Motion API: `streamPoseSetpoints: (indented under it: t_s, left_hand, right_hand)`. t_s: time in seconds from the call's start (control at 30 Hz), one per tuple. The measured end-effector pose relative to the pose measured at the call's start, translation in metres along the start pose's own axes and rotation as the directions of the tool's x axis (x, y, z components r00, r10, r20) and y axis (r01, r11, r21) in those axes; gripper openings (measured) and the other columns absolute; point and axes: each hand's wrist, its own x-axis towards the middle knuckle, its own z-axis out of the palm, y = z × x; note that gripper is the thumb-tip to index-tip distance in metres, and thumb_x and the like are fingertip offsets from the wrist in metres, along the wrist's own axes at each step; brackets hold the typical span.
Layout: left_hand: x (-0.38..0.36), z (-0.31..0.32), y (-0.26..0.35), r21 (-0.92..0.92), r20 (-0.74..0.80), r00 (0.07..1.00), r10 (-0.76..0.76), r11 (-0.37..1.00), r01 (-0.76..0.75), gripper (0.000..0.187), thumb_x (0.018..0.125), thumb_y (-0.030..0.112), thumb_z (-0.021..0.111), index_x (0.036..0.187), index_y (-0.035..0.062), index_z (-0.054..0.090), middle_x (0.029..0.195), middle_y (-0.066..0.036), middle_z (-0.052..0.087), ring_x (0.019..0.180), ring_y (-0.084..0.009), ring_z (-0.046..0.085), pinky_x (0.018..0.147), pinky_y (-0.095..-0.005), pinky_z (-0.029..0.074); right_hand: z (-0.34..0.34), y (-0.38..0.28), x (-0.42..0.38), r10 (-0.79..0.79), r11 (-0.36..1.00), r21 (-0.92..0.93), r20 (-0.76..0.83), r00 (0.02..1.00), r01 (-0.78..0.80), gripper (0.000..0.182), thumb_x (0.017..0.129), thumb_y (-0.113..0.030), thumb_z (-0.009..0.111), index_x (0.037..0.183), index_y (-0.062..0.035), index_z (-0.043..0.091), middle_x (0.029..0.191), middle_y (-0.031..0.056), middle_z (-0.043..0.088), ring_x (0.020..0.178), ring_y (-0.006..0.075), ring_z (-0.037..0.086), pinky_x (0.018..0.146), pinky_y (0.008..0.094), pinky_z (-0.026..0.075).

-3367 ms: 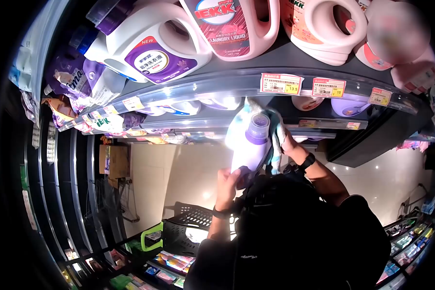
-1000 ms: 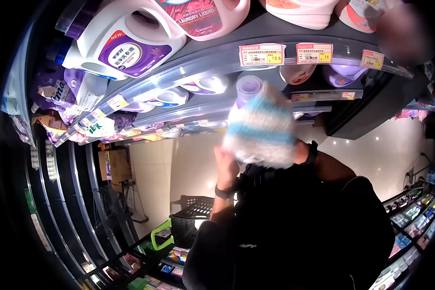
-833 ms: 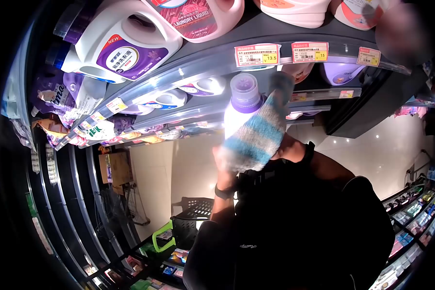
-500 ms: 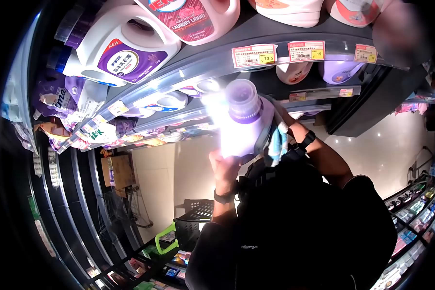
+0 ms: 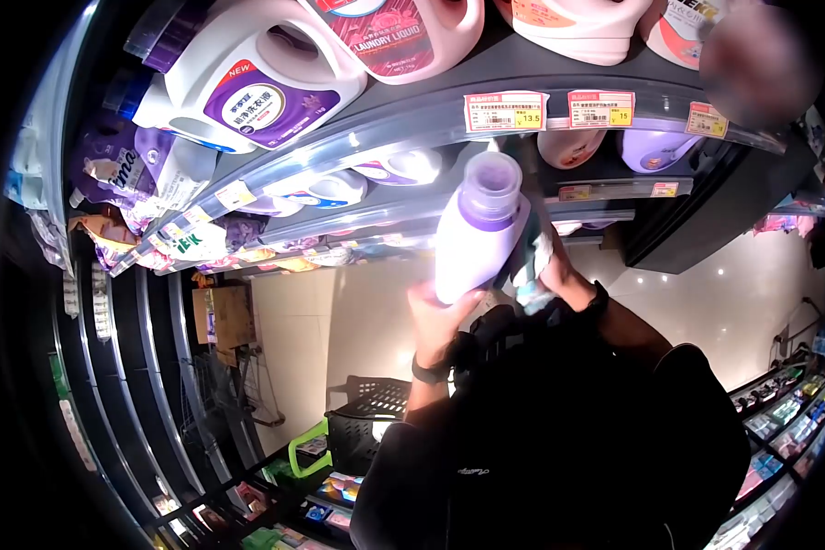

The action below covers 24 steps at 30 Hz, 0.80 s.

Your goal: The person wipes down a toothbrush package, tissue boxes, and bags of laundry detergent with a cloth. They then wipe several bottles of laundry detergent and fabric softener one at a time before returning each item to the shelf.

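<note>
A pale purple bottle (image 5: 475, 243) with a translucent purple cap hangs in front of the curved shelf. My left hand (image 5: 438, 316) is wrapped round its lower end, thumb across the base. To the right of the bottle, my right hand (image 5: 559, 275) has its fingers closed on a crumpled blue-and-white cloth (image 5: 532, 266), which lies close against the bottle's side. Part of the cloth and the right fingertips are blurred.
White and pink detergent jugs (image 5: 275, 96) stand on the upper shelf, above price tags (image 5: 506, 112). More bottles (image 5: 655, 147) sit on the shelf below. A black basket (image 5: 367, 426) with a green handle is at the lower left, near a cardboard box (image 5: 225, 316).
The bottle and my left hand have moved slightly right in view. My right hand and the cloth have shifted down along the bottle's side. The shelves also appear slightly farther right.
</note>
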Motion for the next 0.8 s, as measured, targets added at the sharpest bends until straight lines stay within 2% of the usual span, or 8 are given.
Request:
streamPoseSetpoints:
  t_s: [0.07,0.17,0.2,0.5,0.53,0.6,0.67,0.8]
  left_hand:
    - [0.004,0.008,0.004,0.019,-0.027,0.999,-0.035,0.999,0.036,0.022,0.073,0.005,0.073,0.091,-0.0057,0.068,0.08,-0.006,0.068,0.07,-0.0107,0.061,0.065,-0.0246,0.05]
    - [0.003,0.009,-0.009,-0.141,-0.08,0.983,-0.163,0.979,0.15,0.023,0.074,0.005,0.072,0.093,-0.0064,0.066,0.08,-0.007,0.068,0.071,-0.0108,0.062,0.065,-0.0253,0.05]
    - [0.005,0.01,-0.012,-0.168,-0.093,0.987,-0.13,0.979,0.114,0.023,0.074,0.004,0.072,0.093,-0.0065,0.066,0.08,-0.007,0.067,0.071,-0.0108,0.061,0.064,-0.0251,0.05]
    - [0.006,0.009,-0.014,-0.132,-0.06,0.998,-0.011,0.991,0.003,0.014,0.074,-0.001,0.065,0.087,-0.006,0.065,0.072,-0.004,0.062,0.06,-0.0094,0.056,0.054,-0.0232,0.045]
    - [0.005,0.009,-0.016,-0.129,-0.099,0.994,-0.045,0.991,0.032,0.007,0.073,-0.001,0.063,0.08,-0.0041,0.063,0.067,-0.001,0.059,0.054,-0.0083,0.051,0.049,-0.0222,0.04]
    - [0.004,0.006,-0.014,-0.206,-0.084,0.995,-0.047,0.978,0.029,0.005,0.073,0.0,0.063,0.077,-0.0032,0.062,0.066,-0.001,0.058,0.053,-0.0083,0.05,0.048,-0.0223,0.039]
    - [0.005,0.008,-0.009,-0.298,-0.078,0.997,-0.029,0.954,0.004,0.004,0.073,0.0,0.062,0.075,-0.003,0.062,0.064,0.0,0.057,0.052,-0.0083,0.049,0.047,-0.0215,0.038]
    - [0.008,0.011,-0.002,-0.296,-0.056,0.998,-0.01,0.955,-0.007,0.007,0.073,-0.001,0.061,0.079,-0.0033,0.064,0.064,0.0,0.056,0.052,-0.0076,0.048,0.046,-0.0219,0.036]
  right_hand:
    - [0.015,-0.008,-0.004,-0.365,0.606,-0.658,0.27,0.891,0.447,0.036,0.09,-0.018,0.047,0.121,-0.0001,0.046,0.114,0.0155,0.053,0.105,0.0291,0.052,0.093,0.0421,0.039]
    - [0.041,-0.039,0.004,-0.25,0.17,-0.693,0.657,0.711,0.701,0.05,0.078,-0.029,0.063,0.119,-0.004,0.05,0.125,0.016,0.047,0.116,0.0341,0.045,0.097,0.0494,0.034]
    - [0.045,-0.049,0.01,-0.173,0.397,-0.667,0.62,0.765,0.63,0.052,0.077,-0.029,0.064,0.121,-0.0048,0.05,0.129,0.0159,0.044,0.119,0.0344,0.042,0.098,0.0497,0.033]
    - [0.016,-0.041,0.028,-0.444,-0.037,-0.67,0.675,0.588,0.741,0.048,0.074,-0.023,0.07,0.116,-0.0045,0.056,0.124,0.0156,0.051,0.116,0.0382,0.048,0.098,0.0493,0.037]
    - [0.015,-0.034,0.029,-0.51,-0.032,-0.687,0.636,0.58,0.725,0.054,0.074,-0.023,0.072,0.12,-0.0037,0.052,0.123,0.0165,0.052,0.115,0.0391,0.048,0.097,0.0491,0.038]
    - [0.013,-0.021,0.027,-0.354,0.631,-0.659,0.224,0.908,0.409,0.053,0.086,-0.024,0.059,0.131,-0.004,0.04,0.128,0.0144,0.047,0.12,0.0281,0.044,0.099,0.0412,0.036]
    - [0.013,-0.008,0.034,-0.066,0.988,-0.14,-0.023,0.998,0.062,0.047,0.098,-0.027,0.036,0.138,-0.0016,0.03,0.133,0.0107,0.042,0.121,0.0158,0.039,0.101,0.0304,0.033]
    - [-0.053,0.034,0.016,0.387,0.92,-0.106,0.086,0.918,-0.377,0.051,0.097,-0.027,0.039,0.139,0.0004,0.031,0.14,0.0106,0.037,0.124,0.0197,0.039,0.105,0.0302,0.029]
